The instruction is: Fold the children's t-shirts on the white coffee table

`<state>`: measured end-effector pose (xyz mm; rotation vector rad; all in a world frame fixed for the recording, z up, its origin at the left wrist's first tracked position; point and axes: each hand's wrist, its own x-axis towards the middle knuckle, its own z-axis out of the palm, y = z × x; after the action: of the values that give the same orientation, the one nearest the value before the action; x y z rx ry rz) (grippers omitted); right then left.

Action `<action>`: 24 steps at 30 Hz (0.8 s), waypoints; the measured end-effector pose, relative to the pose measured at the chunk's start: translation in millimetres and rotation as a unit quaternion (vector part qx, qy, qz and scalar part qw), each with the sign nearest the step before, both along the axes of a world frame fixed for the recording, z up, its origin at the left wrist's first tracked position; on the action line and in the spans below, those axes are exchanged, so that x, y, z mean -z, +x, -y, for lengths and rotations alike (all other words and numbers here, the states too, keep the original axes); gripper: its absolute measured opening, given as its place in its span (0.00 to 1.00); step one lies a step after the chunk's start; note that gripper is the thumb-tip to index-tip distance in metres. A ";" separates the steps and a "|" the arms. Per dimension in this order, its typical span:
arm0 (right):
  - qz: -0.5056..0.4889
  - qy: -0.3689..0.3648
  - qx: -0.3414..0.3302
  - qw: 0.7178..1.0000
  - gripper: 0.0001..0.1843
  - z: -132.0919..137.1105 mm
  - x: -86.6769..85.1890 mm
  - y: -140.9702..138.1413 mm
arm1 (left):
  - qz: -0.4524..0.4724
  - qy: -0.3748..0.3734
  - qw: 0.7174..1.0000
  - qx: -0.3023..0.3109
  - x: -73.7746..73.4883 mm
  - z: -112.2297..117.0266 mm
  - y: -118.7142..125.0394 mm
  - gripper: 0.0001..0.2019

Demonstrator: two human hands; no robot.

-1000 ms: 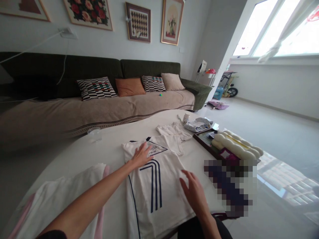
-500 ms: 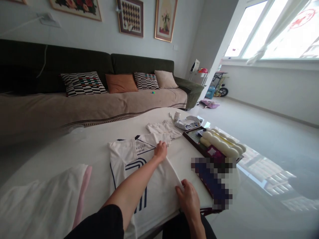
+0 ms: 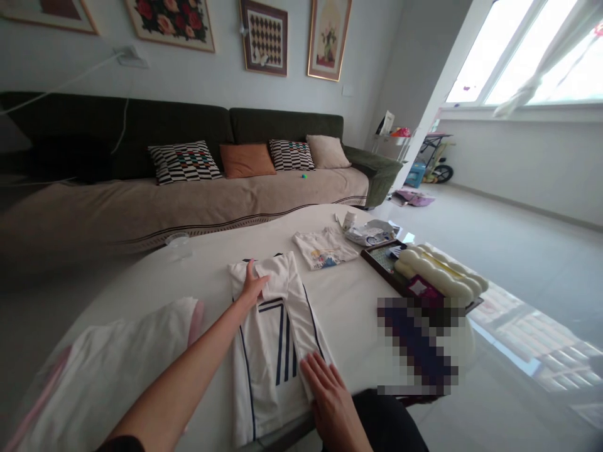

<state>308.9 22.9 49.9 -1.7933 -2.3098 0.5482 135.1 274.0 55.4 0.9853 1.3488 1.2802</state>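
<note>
A white jersey [image 3: 264,351] with navy stripes lies on the white table [image 3: 358,301], its right side folded over toward the middle. My left hand [image 3: 253,287] rests flat and open on the upper part of the jersey, near the folded sleeve. My right hand [image 3: 327,392] lies flat, fingers stretched out, on the lower end of the folded flap near the table's front edge. A small folded white T-shirt [image 3: 325,249] with a coloured print lies further back on the table.
White and pink clothes [image 3: 108,358] are piled at the table's left. A dark tray [image 3: 381,260] with a cream wavy cushion [image 3: 438,270] sits at the right, a crumpled packet [image 3: 370,232] behind it. A glass [image 3: 179,246] stands at the far left edge. A sofa [image 3: 188,188] runs behind.
My left hand carried the jersey's right side over to the left and now lies on top of it. The right hand slid left along the bottom edge. The small T-shirt behind is now uncovered.
</note>
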 end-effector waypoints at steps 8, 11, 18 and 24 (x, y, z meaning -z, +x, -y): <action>0.037 -0.073 0.005 0.997 0.40 7.5 -13.9 0.3 | -0.351 0.053 0.924 0.146 -12.5 -5.2 -14.4 0.25; 0.024 -0.135 -0.022 0.990 0.38 7.5 -29.3 5.3 | -0.455 0.049 0.878 0.142 -17.0 -2.2 -13.6 0.23; 0.026 0.002 -0.010 1.000 0.28 -58.5 -53.6 -6.3 | -0.566 0.136 0.775 0.244 -20.6 -5.6 38.0 0.28; 0.021 0.042 -0.006 0.999 0.38 -103.8 0.3 -14.3 | -0.604 0.088 0.740 0.283 6.8 -21.1 52.5 0.39</action>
<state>294.6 126.6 49.5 -1.7704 -2.3366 0.4122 187.6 295.1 48.6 2.3661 1.5842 0.1583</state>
